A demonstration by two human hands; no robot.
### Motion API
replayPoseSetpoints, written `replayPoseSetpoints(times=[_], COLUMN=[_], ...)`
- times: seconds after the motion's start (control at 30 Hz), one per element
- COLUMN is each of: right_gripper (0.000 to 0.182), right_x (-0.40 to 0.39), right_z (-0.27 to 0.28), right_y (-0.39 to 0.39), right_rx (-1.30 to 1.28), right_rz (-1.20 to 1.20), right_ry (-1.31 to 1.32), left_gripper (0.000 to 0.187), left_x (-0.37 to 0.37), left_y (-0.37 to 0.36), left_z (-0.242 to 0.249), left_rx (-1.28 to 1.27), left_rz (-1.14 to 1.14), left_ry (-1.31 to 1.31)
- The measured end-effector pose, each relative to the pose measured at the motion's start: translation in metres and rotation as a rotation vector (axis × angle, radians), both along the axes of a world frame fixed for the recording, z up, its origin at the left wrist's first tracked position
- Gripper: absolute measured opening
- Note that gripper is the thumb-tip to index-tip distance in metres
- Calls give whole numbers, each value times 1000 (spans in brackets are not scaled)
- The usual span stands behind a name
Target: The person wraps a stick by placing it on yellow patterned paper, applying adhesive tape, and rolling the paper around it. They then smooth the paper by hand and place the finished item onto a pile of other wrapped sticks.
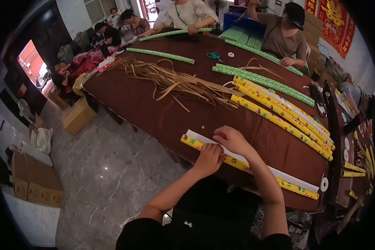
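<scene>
Along the near edge of the table lies a roll of yellow patterned wrapping paper (293, 186), with a strip of its white inner side showing along the far edge. My left hand (210, 160) is closed over the roll near its left end, fingers wrapped across the top. Just to the right, my right hand (233, 139) hovers at or rests on the white strip. Its fingers are loosely curved and nothing shows in them. A tiny pale square (203, 127) lies on the table beyond the roll's left end.
The brown table (154, 118) bears a heap of tan strips (175, 81), several yellow rolls (279, 112) and green rolls (266, 83), scissors (213, 55) and a white tape roll (324, 183). People work across it. Cardboard boxes (81, 114) stand on the floor at left.
</scene>
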State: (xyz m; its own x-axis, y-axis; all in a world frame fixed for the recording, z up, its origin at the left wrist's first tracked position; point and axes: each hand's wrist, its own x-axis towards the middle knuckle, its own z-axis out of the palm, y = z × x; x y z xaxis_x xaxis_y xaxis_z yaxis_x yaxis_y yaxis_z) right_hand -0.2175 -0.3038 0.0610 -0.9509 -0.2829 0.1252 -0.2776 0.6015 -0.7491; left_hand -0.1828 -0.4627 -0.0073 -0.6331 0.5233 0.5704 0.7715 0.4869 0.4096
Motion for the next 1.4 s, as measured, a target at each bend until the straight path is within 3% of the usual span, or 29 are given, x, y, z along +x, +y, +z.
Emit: replayPoseSetpoints(times=[0.17,0.3,0.33,0.4,0.43,0.5,0.53,0.6,0.7,0.77,0.87,0.93,1.07,1.13,1.2,1.27,1.4], right_gripper=[29,28,27,27,26,24,23,22,20,17,15,13,13,12,11,15,14], right_x=[-73,-90,-90,-93,-92,-90,-89,-87,-88,-82,-81,-81,-80,-80,-80,-80,-77], right_z=[-29,-48,-49,-50,-53,-54,-53,-52,-63,-52,-51,-55,-49,-50,-54,-54,-51], right_y=[-70,-73,-69,-65,-65,-69,-69,-68,-73,-73,-78,-75,-71,-70,-70,-69,-70], right_rx=[328,257,137,11,-12,-46,-76,-95,-273,-346,-333,-347,-317,-292,-313,-278,-209], right_rz=[159,252,290,336,320,319,297,307,287,250,249,257,233,276,270,266,204], right_ry=[-103,-22,-92,-152,-92,-35,-87,-147,-1,-157,-146,-113,-107,-99,-103,-39,102], left_gripper=[23,29,29,30,30,31,31,34,36,37,36,35,34,37,36,34,32], left_x=[3,3,3,1,1,5,4,0,-28,-47,-63,-71,-72,-70,-70,-75,-69], left_y=[-1,-1,-2,-9,-10,-14,-18,-30,-49,-64,-73,-80,-85,-85,-87,-90,-79], left_z=[-2,-1,-2,0,1,5,4,-2,-8,-13,-2,2,-10,-4,-9,-24,-12], left_rx=[21,-32,-36,-137,-145,-57,-63,88,318,277,251,319,314,322,388,557,727], left_rz=[18,49,46,-2,6,254,269,606,823,813,790,683,664,663,627,587,556], left_ry=[31,133,135,-161,-160,196,195,156,-78,-223,-397,-671,-536,-610,-691,-594,-676])
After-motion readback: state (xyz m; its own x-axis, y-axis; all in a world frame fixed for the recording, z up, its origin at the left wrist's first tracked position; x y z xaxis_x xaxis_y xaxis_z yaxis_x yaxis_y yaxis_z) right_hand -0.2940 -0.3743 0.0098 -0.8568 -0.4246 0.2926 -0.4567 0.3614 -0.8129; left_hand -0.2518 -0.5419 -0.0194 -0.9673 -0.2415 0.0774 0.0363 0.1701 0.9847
